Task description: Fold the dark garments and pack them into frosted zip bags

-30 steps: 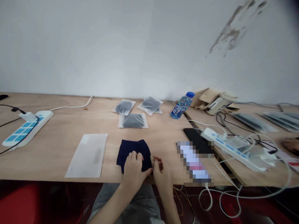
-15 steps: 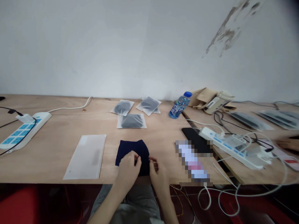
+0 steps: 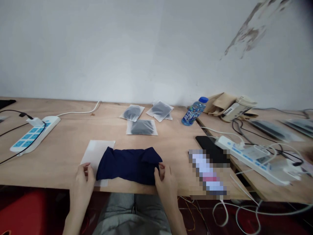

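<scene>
A dark navy piece of stretchy fabric (image 3: 129, 164) lies spread wide near the table's front edge, its left part over a flat white frosted bag (image 3: 94, 151). My right hand (image 3: 167, 179) pinches the fabric's right edge between thumb and fingers. Just beyond its left edge is my left hand (image 3: 83, 179), fingers loosely curled with a gap to the thumb, over the bag's left side and apart from the fabric. Whether the fabric is folded in layers I cannot tell.
Several frosted packets with dark contents (image 3: 141, 127) lie farther back. A blue-capped bottle (image 3: 194, 111) stands right of them. A black phone (image 3: 211, 148), a blurred-out phone (image 3: 207, 173) and a power strip (image 3: 251, 160) with cables are at right; another power strip (image 3: 36, 135) is at left.
The fabric has gone from a compact shape to a wide one, reaching left over the bag. My left hand has moved left from the fabric's middle; my right stays at its right edge.
</scene>
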{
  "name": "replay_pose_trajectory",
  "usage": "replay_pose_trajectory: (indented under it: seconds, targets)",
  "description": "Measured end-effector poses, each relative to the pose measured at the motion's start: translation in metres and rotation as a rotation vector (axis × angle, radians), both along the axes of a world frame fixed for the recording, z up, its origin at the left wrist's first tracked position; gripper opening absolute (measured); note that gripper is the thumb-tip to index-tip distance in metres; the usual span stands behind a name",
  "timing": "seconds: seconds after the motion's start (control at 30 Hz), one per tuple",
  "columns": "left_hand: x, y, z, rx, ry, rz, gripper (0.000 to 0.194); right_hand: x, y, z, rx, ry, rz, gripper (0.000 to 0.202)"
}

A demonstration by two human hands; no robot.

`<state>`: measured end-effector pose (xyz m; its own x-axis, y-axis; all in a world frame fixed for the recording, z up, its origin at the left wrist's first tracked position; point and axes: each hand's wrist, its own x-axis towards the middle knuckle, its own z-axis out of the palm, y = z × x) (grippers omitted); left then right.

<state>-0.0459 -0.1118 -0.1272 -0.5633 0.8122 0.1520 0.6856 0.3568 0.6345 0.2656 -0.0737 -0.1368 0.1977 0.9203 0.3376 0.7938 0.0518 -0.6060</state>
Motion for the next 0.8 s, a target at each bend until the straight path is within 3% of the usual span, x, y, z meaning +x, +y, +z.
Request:
replay_pose_trajectory:
  seconds: [0.2, 0.33, 0.53, 0.67, 0.8]
  targets:
    - [0.036, 0.016, 0.009, 0.145, 0.143, -0.304, 0.049, -0.011, -0.002, 0.015, 0.055, -0.091, 0.273, 0.034]
    - [0.044, 0.021, 0.004, 0.119, 0.128, -0.296, 0.045, -0.028, 0.003, 0.021, 0.045, -0.136, 0.301, 0.04]
    - [0.033, 0.019, -0.006, 0.055, 0.046, -0.278, 0.039, -0.038, 0.023, 0.027, 0.002, -0.334, 0.407, 0.033]
    - [0.029, 0.018, -0.004, 0.041, 0.019, -0.279, 0.033, -0.019, 0.022, 0.044, -0.028, -0.206, 0.383, 0.031]
    - [0.026, 0.019, 0.0, 0.046, 0.019, -0.311, 0.026, 0.028, 0.019, 0.054, -0.093, -0.044, 0.203, 0.035]
